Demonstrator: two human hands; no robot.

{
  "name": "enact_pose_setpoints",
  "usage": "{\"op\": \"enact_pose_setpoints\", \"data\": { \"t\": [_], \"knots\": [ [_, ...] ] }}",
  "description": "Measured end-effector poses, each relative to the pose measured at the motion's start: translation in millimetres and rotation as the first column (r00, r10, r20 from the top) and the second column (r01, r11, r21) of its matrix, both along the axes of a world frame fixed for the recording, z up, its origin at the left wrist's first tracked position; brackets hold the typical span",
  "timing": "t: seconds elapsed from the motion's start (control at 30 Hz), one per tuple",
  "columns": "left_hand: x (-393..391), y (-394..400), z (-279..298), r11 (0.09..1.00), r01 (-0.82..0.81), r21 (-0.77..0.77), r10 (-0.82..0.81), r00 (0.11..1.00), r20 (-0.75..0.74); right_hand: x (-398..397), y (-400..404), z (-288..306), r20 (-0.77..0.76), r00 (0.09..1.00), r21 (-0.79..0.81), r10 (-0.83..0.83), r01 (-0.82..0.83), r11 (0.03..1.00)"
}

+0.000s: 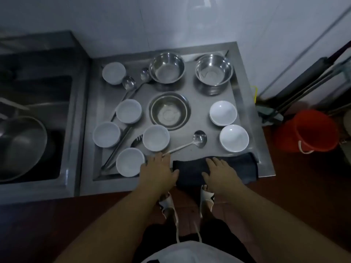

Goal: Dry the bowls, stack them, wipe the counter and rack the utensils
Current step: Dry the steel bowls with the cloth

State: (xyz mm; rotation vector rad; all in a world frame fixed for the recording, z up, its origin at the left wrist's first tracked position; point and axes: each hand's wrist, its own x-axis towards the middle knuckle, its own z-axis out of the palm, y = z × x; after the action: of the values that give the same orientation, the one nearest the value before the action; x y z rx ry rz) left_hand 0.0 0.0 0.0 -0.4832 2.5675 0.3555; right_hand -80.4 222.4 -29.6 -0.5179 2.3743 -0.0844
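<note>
Several white bowls stand on the steel counter [201, 95], one [156, 137] just beyond my left hand and one [234, 138] at the right. Three steel bowls sit further back, the nearest [169, 110] in the middle. A ladle [199, 138] lies with its handle reaching toward my left hand [157, 170], which rests flat and open at the front edge. My right hand [220, 172] lies flat on a dark folded cloth [241, 168]. More long utensils [121, 137] lie among the bowls on the left.
A sink [38, 103] with a large steel basin [20, 147] lies to the left. A red bucket [307, 130] and mop handles [303, 86] stand on the floor to the right. A white wall [171, 21] backs the counter.
</note>
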Motion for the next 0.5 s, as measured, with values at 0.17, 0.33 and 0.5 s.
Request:
{"op": "enact_pose_setpoints", "data": {
  "t": [0.17,0.33,0.5],
  "knots": [
    [2,12,-25,1.0,0.004,0.02,-0.006,0.997,0.08,-18,10,-22,0.039,0.999,-0.002,0.031,-0.031,1.0],
    [-1,27,-36,0.999,0.017,0.034,-0.019,0.997,0.073,-37,18,-47,0.048,0.99,0.047,0.133,-0.136,0.99],
    [-3,40,-37,0.999,0.016,0.045,-0.021,0.994,0.11,-43,22,-61,-0.04,0.976,0.05,0.215,-0.213,0.976]
  ]
}}
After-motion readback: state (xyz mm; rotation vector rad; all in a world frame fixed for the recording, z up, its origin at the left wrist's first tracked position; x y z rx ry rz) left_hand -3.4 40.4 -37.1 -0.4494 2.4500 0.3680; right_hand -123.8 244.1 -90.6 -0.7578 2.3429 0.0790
